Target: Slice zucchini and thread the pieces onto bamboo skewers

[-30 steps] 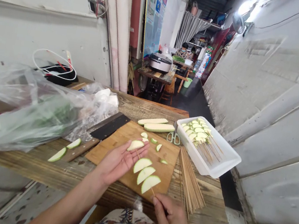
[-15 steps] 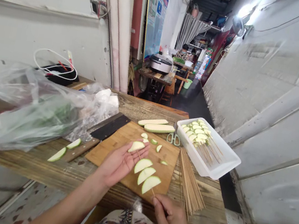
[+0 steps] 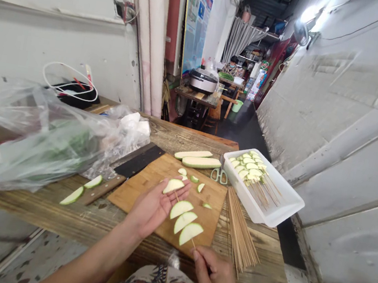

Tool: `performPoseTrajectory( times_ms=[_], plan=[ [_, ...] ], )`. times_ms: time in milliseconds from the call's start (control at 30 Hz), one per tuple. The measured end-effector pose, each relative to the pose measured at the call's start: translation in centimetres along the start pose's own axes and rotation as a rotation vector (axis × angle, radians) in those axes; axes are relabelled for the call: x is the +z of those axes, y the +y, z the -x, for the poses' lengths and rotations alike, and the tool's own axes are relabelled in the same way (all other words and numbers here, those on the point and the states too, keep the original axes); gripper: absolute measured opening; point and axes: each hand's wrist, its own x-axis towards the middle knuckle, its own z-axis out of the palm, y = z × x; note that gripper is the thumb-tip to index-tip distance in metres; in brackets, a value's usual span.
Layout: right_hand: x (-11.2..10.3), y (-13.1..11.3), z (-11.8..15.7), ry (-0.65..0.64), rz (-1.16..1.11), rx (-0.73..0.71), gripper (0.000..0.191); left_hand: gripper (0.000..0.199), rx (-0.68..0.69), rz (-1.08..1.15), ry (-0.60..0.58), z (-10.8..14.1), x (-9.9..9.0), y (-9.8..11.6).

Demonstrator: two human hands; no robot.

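My right hand (image 3: 213, 272) pinches the lower end of a thin wooden skewer (image 3: 193, 243). Three pale green-edged half-moon zucchini slices (image 3: 183, 222) are threaded along it, spaced apart. My left hand (image 3: 155, 205) is palm up over the cutting board, with one more zucchini slice (image 3: 173, 186) held between thumb and fingers. The skewer's upper end meets that slice; how deep the tip goes is hidden. Beneath lies the wooden cutting board (image 3: 148, 173), with several small zucchini pieces (image 3: 200, 188) near its far side.
Left of the board lie a cleaver (image 3: 139, 160), two zucchini slices (image 3: 73, 195) and plastic bags (image 3: 32, 136). Beyond it are zucchini halves (image 3: 202, 162) and scissors (image 3: 219, 175). On the right are bare skewers (image 3: 241, 231) and a white tray (image 3: 281, 213) of filled skewers. A person (image 3: 232, 64) sits far back.
My left hand and its slice have shifted very slightly right. The skewer and my right hand stay almost in place. The person in the background has raised their head.
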Motion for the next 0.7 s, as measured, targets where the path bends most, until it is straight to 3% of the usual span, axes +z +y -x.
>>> performPoseTrajectory(
  times_ms=[700],
  plan=[
    [0.05,0.19,-0.09,-0.004,-0.033,-0.036,0.031,0.02,0.051,-0.105,0.054,0.69,1.01,-0.53]
  ],
)
